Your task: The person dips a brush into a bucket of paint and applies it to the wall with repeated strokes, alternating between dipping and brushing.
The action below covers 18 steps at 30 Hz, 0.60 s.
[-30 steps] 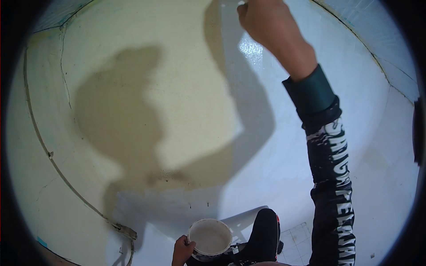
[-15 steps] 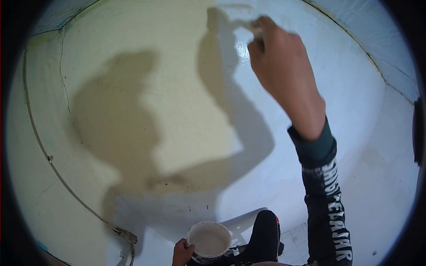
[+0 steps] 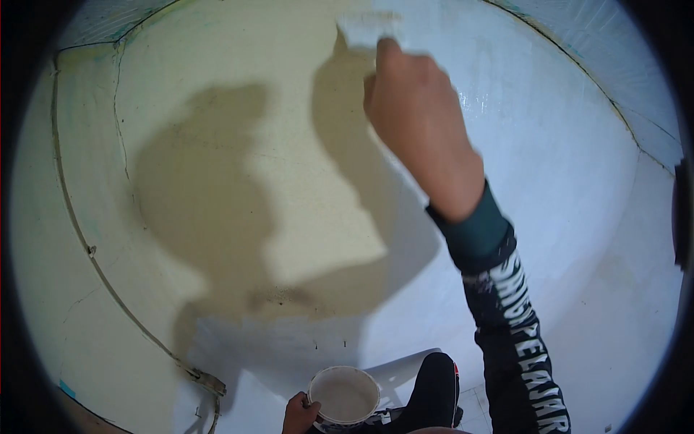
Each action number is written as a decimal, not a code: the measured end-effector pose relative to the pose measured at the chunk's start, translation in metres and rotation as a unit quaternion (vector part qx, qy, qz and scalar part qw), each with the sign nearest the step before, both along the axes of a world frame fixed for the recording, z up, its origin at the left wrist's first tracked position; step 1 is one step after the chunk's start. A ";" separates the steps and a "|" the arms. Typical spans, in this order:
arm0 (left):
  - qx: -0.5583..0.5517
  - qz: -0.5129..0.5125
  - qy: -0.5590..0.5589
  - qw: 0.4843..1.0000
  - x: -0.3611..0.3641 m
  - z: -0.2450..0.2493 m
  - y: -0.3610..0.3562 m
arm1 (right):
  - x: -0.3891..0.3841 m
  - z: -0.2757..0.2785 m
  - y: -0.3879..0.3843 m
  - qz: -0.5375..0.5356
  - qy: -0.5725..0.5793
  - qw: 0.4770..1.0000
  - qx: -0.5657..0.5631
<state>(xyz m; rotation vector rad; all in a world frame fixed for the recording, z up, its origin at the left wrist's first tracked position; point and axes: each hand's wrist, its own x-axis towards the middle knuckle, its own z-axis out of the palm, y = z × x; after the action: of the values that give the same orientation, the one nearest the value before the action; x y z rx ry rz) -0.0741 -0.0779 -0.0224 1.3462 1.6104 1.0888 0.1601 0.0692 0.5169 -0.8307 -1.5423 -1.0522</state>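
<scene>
Near the top of the view, my right hand [image 3: 416, 112] is closed around a wide paintbrush [image 3: 361, 32], whose pale bristles lie against the wall at the border of cream and white paint. My fingers hide most of its handle. At the bottom, my left hand [image 3: 300, 414] grips the rim of a white paint bucket [image 3: 345, 373] with pale paint inside. The wall [image 3: 289, 210] is cream on the left and white on the right and along its lower part.
A cable [image 3: 108, 278] runs down the left side of the wall to a frayed end [image 3: 210, 383]. Ceiling edges meet the wall at both upper corners. My bent knee [image 3: 434, 383] is beside the bucket, above a tiled floor [image 3: 473, 409]. Shadows cover much of the cream area.
My right hand has moved left with the paintbrush, from over the white area to the cream border. The view has shifted slightly; my left hand still holds the bucket.
</scene>
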 end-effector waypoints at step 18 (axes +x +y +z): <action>0.054 0.005 0.028 0.998 -0.001 -0.036 0.006 | 0.003 0.081 0.009 -0.016 0.037 0.996 0.076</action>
<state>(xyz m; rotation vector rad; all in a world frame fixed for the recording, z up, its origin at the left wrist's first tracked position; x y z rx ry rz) -0.0753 -0.0719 -0.0587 1.4509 1.6199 1.1683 0.1631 0.0782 0.5980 -0.7824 -1.3729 -1.1354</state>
